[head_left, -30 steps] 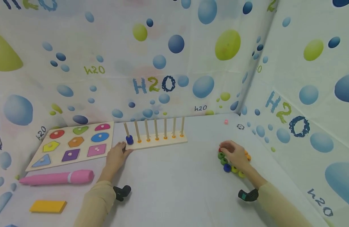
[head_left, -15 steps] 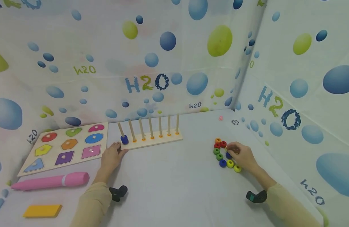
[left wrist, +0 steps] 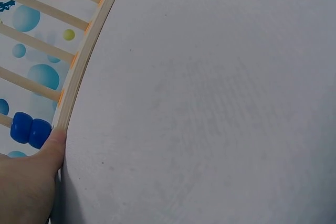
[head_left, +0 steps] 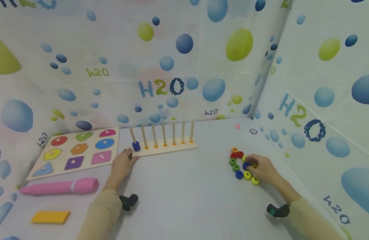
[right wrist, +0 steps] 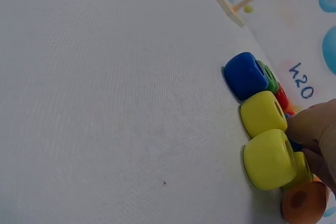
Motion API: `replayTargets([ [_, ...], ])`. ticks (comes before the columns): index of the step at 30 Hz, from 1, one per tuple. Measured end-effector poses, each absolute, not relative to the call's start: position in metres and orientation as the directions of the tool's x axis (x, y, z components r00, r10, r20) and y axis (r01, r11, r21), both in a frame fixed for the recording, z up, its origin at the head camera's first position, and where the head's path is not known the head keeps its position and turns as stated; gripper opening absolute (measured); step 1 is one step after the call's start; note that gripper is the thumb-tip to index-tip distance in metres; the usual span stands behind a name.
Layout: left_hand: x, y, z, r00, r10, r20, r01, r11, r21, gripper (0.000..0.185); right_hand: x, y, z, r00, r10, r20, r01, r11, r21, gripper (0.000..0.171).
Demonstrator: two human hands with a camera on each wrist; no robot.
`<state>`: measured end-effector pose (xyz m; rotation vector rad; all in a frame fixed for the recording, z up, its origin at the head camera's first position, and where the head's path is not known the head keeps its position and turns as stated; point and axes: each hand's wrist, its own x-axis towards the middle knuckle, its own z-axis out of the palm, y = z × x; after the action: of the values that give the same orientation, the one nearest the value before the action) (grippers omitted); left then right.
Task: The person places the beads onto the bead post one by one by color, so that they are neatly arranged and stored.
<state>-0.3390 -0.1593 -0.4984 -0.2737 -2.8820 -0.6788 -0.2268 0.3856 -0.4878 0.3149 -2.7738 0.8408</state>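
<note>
Head view | desk (head_left: 184, 200), near: yellow block (head_left: 50, 217), then pink pen-shaped object (head_left: 59, 186) | right hand (head_left: 264, 170) among loose beads (head_left: 247, 175) — pinching a blue bead (head_left: 245, 165) | left hand (head_left: 122, 165) — gripping the peg board (head_left: 169, 149) by its left end | blue beads (head_left: 136, 146) on leftmost peg (head_left: 132, 135)

"What's behind the table (head_left: 184, 200)?"
"A white wall (head_left: 121, 43) — blue and green dots (head_left: 184, 43), 'H2O' lettering (head_left: 161, 87)."
"And to the right?"
"A side wall (head_left: 298, 73) in the same print — they meet at a corner (head_left: 271, 63), under soft light."
</note>
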Motion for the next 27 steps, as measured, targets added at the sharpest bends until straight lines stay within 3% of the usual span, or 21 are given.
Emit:
replayTargets([
  [12, -0.342, -0.158, -0.493, -0.969, 0.142, 0.204, 0.218, 0.880, 0.422, 0.058, -0.230, 0.386, -0.484, -0.950, -0.151, 0.273, -0.273, 0.824, -0.496, 0.029],
  [20, -0.340, -0.154, -0.492, -0.975, 0.138, 0.175, 0.201, 0.884, 0.423, 0.059, -0.231, 0.380, -0.475, -0.934, -0.095, 0.343, -0.289, 0.768, -0.572, 0.030],
  [27, -0.340, -0.160, -0.500, -0.971, 0.135, 0.196, 0.208, 0.881, 0.425, 0.059, -0.253, 0.360, -0.458, -0.936, -0.081, 0.341, -0.297, 0.700, -0.649, 0.029],
])
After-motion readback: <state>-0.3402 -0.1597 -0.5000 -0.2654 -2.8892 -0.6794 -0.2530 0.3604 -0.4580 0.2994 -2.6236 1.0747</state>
